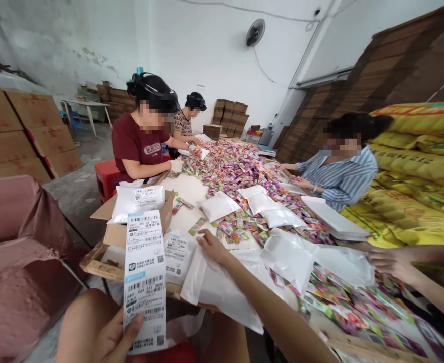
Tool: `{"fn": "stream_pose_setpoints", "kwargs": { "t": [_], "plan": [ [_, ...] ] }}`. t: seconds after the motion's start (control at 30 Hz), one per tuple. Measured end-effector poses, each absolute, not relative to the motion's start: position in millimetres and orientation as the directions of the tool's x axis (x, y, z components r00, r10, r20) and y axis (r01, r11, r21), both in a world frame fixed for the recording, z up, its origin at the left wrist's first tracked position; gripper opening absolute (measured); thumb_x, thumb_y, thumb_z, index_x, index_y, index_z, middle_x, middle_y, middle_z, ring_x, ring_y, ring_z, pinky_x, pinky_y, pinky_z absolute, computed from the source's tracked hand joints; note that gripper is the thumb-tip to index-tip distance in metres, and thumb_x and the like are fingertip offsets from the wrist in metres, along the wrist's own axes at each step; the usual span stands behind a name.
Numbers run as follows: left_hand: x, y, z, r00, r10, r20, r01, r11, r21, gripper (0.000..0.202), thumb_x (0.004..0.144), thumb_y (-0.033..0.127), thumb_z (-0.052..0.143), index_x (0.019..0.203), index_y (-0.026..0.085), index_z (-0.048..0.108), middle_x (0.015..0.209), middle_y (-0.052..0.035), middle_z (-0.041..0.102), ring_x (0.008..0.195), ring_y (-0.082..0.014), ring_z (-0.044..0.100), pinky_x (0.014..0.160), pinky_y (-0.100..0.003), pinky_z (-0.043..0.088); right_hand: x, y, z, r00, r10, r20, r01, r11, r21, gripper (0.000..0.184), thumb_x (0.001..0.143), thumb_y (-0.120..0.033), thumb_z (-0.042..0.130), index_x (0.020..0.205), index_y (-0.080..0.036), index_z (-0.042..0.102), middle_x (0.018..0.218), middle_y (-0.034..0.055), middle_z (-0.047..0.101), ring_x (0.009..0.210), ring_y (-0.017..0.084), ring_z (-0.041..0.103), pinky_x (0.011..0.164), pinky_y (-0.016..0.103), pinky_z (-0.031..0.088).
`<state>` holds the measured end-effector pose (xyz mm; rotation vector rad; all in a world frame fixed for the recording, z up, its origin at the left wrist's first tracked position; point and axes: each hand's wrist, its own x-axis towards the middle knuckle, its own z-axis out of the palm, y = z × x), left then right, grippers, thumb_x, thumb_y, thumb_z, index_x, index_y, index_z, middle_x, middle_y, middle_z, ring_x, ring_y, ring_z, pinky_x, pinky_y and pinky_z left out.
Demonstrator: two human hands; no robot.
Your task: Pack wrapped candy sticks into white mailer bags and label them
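My left hand (118,335) is closed on a strip of printed shipping labels (145,282), which stands upright in front of me. Over the near table edge, my right hand (212,247) has its fingers loosely apart and nothing visible between them. Just left of it lies a white mailing bag with a label (176,257). Below the hand, a plain white mailing bag (216,285) hangs partly over the edge. Another labelled white bag (139,199) rests on an open cardboard box (116,234) behind the strip.
Colourful small packets (237,166) are heaped along the table (184,189). More filled white bags (288,257) lie among them. A co-worker's hand (386,262) touches a white bag at right. Other people sit around the table. Cartons (13,146) and yellow sacks (414,171) are stacked at the sides.
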<state>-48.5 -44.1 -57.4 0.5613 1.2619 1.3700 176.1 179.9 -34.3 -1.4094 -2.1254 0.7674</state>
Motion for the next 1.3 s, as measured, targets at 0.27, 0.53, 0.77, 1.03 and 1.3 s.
{"fn": "stream_pose_setpoints", "kwargs": {
  "t": [0.27, 0.53, 0.77, 1.03, 1.3],
  "plan": [
    [-57, -44, -79, -0.192, 0.91, -0.368, -0.428, 0.26, 0.866, 0.039, 0.067, 0.045, 0.076, 0.096, 0.02, 0.072, 0.095, -0.0066, 0.078, 0.086, -0.0296, 0.072, 0.073, -0.032, 0.062, 234, 122, -31, -0.126, 0.992, 0.008, 0.929, 0.121, -0.351, 0.049, 0.09, -0.054, 0.04, 0.109, -0.015, 0.064, 0.103, 0.0182, 0.07, 0.103, 0.033, 0.062, 0.094, 0.048, 0.038],
    [-54, -38, -87, -0.149, 0.933, -0.328, -0.411, 0.243, 0.879, 0.039, 0.077, 0.042, 0.069, 0.109, 0.018, 0.065, 0.105, -0.0054, 0.076, 0.102, -0.0268, 0.067, 0.084, -0.03, 0.058, 243, 108, -48, -0.223, 0.972, 0.077, 0.673, 0.211, -0.709, 0.045, 0.087, -0.047, 0.048, 0.124, -0.021, 0.052, 0.095, 0.0057, 0.072, 0.09, 0.022, 0.065, 0.082, 0.035, 0.046],
    [-44, -43, -69, -0.201, 0.948, -0.246, -0.371, 0.158, 0.915, 0.047, 0.075, 0.041, 0.071, 0.116, 0.02, 0.062, 0.104, -0.0061, 0.076, 0.095, -0.0274, 0.069, 0.08, -0.033, 0.059, 234, 118, -33, 0.071, 0.928, 0.366, 0.759, 0.188, -0.624, 0.037, 0.085, -0.047, 0.05, 0.106, -0.017, 0.059, 0.084, 0.0062, 0.066, 0.078, 0.024, 0.06, 0.081, 0.041, 0.044],
    [-27, -40, -40, -0.16, 0.958, -0.238, -0.363, 0.167, 0.917, 0.03, 0.06, 0.026, 0.083, 0.087, 0.019, 0.075, 0.088, -0.0084, 0.078, 0.1, -0.0352, 0.067, 0.079, -0.039, 0.059, 137, 30, 27, -0.607, 0.682, 0.407, 0.346, 0.688, -0.638, 0.037, 0.087, -0.021, 0.057, 0.123, -0.027, 0.051, 0.112, 0.0041, 0.065, 0.101, 0.017, 0.06, 0.084, 0.029, 0.048],
    [-41, -13, -20, -0.185, 0.856, -0.483, -0.746, 0.198, 0.636, 0.028, 0.08, 0.018, 0.065, 0.105, 0.005, 0.066, 0.079, -0.0127, 0.077, 0.084, -0.0294, 0.073, 0.076, -0.037, 0.06, 138, -1, 24, -0.626, 0.52, 0.581, 0.283, 0.846, -0.453, 0.011, 0.09, -0.017, 0.051, 0.086, -0.022, 0.06, 0.089, 0.0042, 0.064, 0.092, 0.018, 0.057, 0.084, 0.032, 0.044]
  ]
}}
